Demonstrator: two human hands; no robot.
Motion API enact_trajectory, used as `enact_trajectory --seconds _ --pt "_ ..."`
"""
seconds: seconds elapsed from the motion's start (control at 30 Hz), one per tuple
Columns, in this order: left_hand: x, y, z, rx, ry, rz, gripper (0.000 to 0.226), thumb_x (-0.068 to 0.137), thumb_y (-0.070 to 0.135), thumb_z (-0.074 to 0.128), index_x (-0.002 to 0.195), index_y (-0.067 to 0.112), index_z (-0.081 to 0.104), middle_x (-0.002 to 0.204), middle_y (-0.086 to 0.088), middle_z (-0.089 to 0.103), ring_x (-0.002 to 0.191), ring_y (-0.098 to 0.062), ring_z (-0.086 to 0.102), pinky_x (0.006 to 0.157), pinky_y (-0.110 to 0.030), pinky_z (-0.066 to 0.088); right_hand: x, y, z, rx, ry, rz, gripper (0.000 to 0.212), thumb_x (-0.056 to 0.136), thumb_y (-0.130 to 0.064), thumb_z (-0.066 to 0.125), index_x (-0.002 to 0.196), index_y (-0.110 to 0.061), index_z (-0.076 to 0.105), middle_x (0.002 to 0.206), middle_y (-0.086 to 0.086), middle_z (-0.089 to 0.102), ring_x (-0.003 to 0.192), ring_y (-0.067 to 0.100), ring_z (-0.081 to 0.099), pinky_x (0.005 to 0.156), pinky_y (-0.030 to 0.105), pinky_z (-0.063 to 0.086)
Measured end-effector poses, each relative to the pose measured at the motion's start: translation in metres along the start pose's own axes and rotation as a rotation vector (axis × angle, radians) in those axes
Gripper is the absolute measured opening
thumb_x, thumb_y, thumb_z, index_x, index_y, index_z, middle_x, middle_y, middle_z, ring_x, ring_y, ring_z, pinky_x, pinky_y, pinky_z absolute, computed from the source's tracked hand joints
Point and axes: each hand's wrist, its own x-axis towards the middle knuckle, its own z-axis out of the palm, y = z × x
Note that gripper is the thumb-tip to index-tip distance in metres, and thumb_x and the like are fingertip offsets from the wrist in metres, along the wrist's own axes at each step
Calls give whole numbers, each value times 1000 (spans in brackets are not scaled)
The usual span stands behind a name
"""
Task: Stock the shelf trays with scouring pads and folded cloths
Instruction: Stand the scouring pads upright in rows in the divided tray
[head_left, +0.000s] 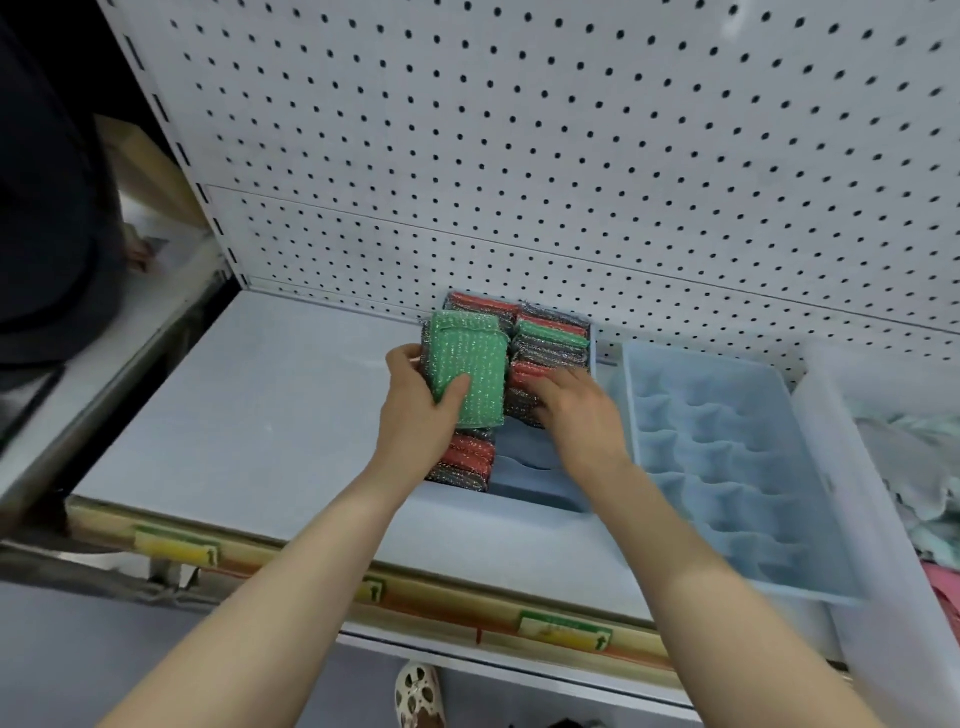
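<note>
Left hand clamped on a small stack of scouring pads, green one on top, thumb curled over its lower edge, held just above the divided tray at frame centre. Right hand laid flat on the pads already standing in the tray's right column, fingers straight and pressing them toward the back, nothing gripped. Left column filled with red and silver pads toward the front; several right-hand slots at the front not yet filled. Risk, by judgement: packed rows springing forward once the pressing fingers lift, closing the gap meant for the new pads; the held stack fanning apart and dropping a pad onto the shelf if the grip loosens; a pad jammed crooked across a divider. Second, empty light-blue tray lying just right of the first, tilted and overhanging the shelf edge, likely to slide off if knocked by the right forearm. Pale cloths in a clear bin at far right. White shelf with yellow price labels along its front rail, white pegboard behind, a dark-clothed person at upper left, a patterned shoe at bottom centre.
</note>
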Motion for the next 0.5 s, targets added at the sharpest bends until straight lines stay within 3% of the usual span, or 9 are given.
enact_trajectory --seconds 0.07,0.1,0.17,0.27,0.37,0.43,0.5 --pt "-1 4 -2 -55 -26 21 58 90 29 67 134 20 30 104 19 52 91 -7 62 75 -26 48 -2 0 -2 62 -3 21 27 93 -15 57 118 -18 67 111 2 67 107 24 55 82 32 43" --pt "-2 6 -3 -82 -33 38 61 89 29 68 137 20 31 105 20 52 93 -4 61 77 -25 50 -4 -3 -7 207 63 66 21 95 -20 59 112 -18 70 104 2 70 100 23 59 79 32 44" --pt "-5 11 -4 -144 -44 65 61 87 30 70 137 21 36 113 15 55 101 -7 62 83 -29 52 -7 -9 -21 677 186 222 21 96 -38 57 99 -23 72 86 -6 71 82 15 65 70 29 47" --pt "-15 24 3 -295 -113 34 64 82 35 71 136 20 40 119 7 60 106 -10 63 87 -33 54 -9 -16 -41 1168 50 364 28 85 -56 65 98 -31 66 92 -13 69 89 7 67 78 28 56" --pt "-22 36 12 -547 -211 -115 51 87 41 66 130 26 44 118 2 63 105 -12 66 87 -38 57 -14 -16 -46 1327 -6 389 30 78 -35 81 100 -27 61 94 -6 66 84 8 63 72 19 53" --pt "-22 40 12 -613 -219 -172 40 95 39 59 130 25 46 120 -3 62 110 -20 65 92 -48 55 -17 -13 -48 1425 31 405 27 78 -22 82 97 -18 63 88 -1 67 80 12 62 75 24 54" --pt "-23 41 11 -637 -228 -155 36 96 30 58 130 25 46 122 -7 61 110 -24 64 92 -48 55 -23 -9 -50 1481 13 394 27 79 -17 81 100 -11 65 92 8 70 85 16 65 84 34 57"
